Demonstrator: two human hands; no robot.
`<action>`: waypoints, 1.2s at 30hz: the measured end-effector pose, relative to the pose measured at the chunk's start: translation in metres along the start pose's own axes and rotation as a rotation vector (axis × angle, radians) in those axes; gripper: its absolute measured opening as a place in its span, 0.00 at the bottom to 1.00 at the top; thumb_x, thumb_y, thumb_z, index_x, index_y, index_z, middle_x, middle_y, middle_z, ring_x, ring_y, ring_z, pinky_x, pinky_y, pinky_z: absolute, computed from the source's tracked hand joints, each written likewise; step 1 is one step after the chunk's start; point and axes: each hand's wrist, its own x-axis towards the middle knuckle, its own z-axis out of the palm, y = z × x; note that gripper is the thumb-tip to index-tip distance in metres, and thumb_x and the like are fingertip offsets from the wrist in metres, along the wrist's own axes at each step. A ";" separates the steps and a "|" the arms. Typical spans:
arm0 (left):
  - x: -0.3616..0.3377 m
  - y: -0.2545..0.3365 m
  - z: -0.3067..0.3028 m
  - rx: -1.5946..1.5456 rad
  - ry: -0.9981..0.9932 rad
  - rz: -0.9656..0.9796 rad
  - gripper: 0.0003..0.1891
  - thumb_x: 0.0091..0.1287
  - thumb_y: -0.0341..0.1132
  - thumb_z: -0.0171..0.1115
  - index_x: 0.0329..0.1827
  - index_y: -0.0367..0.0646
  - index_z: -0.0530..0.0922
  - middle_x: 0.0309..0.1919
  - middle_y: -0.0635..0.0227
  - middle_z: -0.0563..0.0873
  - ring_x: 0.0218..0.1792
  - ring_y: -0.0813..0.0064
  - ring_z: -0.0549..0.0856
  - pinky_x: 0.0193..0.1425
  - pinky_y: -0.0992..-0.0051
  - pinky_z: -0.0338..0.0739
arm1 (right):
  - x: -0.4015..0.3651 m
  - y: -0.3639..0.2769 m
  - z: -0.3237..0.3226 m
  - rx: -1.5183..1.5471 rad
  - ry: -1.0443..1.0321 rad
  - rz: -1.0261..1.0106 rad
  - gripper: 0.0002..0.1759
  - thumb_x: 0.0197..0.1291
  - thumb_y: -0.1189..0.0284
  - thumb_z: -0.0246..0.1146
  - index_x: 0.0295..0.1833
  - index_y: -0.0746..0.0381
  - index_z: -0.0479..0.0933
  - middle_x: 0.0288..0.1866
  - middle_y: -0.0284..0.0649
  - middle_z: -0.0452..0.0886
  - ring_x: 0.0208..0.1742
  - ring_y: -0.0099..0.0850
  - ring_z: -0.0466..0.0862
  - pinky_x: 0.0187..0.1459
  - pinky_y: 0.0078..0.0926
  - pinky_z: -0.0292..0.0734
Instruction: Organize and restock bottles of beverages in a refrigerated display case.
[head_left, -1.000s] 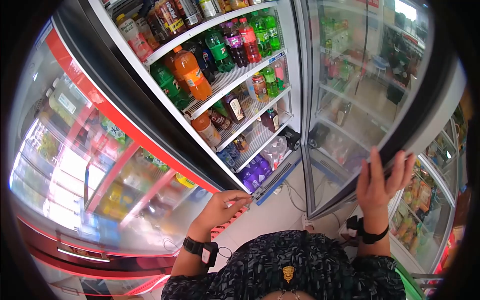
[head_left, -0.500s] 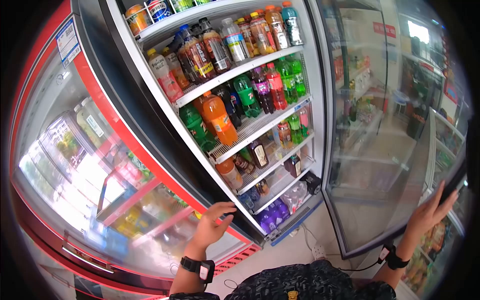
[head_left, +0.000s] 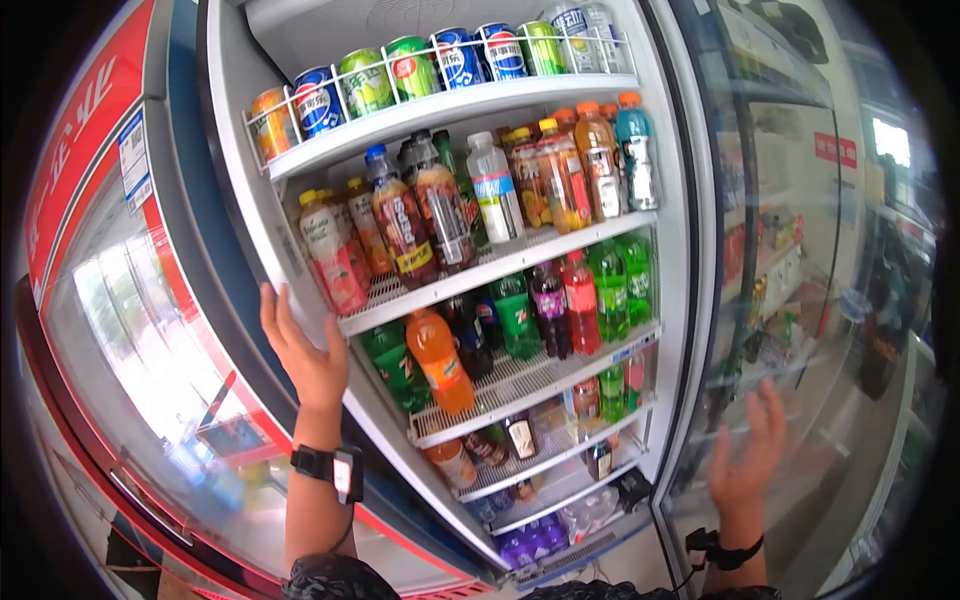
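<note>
Between the hands, in the white-framed upright cooler, blue, green and orange metal cans and 2 clear plastic bottles are held behind a white wire rail. Coloured plastic drink bottles are stocked lower down. The left hand is spread wide, just below a pink-labelled bottle. The right hand is opened by the glass door; contact cannot be told.
</note>
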 end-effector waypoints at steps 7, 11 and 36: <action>0.008 -0.021 0.039 0.407 -0.024 0.035 0.38 0.67 0.34 0.63 0.77 0.32 0.56 0.77 0.39 0.57 0.78 0.41 0.57 0.79 0.50 0.55 | 0.020 0.017 0.138 0.507 -0.341 0.001 0.29 0.56 0.78 0.66 0.65 0.69 0.70 0.63 0.61 0.73 0.63 0.58 0.76 0.64 0.47 0.72; 0.004 -0.020 0.037 0.438 -0.057 0.070 0.38 0.66 0.32 0.64 0.78 0.35 0.56 0.77 0.38 0.57 0.78 0.40 0.56 0.79 0.50 0.55 | 0.008 -0.011 0.205 0.669 -0.568 -0.009 0.34 0.56 0.75 0.68 0.68 0.69 0.66 0.62 0.60 0.73 0.62 0.58 0.75 0.64 0.47 0.71; -0.003 -0.033 0.042 0.508 -0.063 0.188 0.38 0.63 0.38 0.70 0.75 0.41 0.63 0.75 0.34 0.59 0.77 0.41 0.58 0.79 0.52 0.55 | -0.033 -0.207 0.393 0.431 -0.667 0.189 0.38 0.51 0.56 0.76 0.56 0.68 0.66 0.39 0.47 0.81 0.39 0.41 0.86 0.37 0.34 0.83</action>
